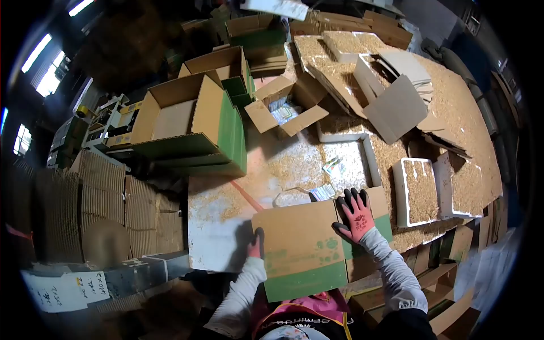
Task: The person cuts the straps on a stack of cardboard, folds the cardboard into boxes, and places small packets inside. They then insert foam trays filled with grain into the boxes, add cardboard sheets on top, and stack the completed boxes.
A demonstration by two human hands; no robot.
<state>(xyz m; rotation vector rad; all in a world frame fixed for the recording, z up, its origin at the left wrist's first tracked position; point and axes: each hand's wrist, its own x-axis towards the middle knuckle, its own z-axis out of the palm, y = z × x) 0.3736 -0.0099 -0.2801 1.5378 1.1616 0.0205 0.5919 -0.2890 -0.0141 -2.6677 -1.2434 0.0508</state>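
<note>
A brown and green cardboard box (pixel 300 238) with a printed leaf pattern is held up in front of my body, its broad side toward me. My left hand (pixel 256 245), in a pink and black glove, grips its left edge; the fingers behind are partly hidden. Flat against the upper right part of the box lies my right hand (pixel 358 218), gloved alike, fingers spread toward the top edge. Just beyond the box are small printed packets (pixel 333 166) and a white packet (pixel 323 192) on the sawdust-strewn table (pixel 215 226).
An open carton (pixel 310 120) with packets inside stands farther back. Green and brown open boxes (pixel 187 122) are stacked at left. White foam trays (pixel 416 190) full of sawdust and loose cardboard sheets (pixel 396 110) lie at right. Bundled flat cartons (pixel 102 198) stand at far left.
</note>
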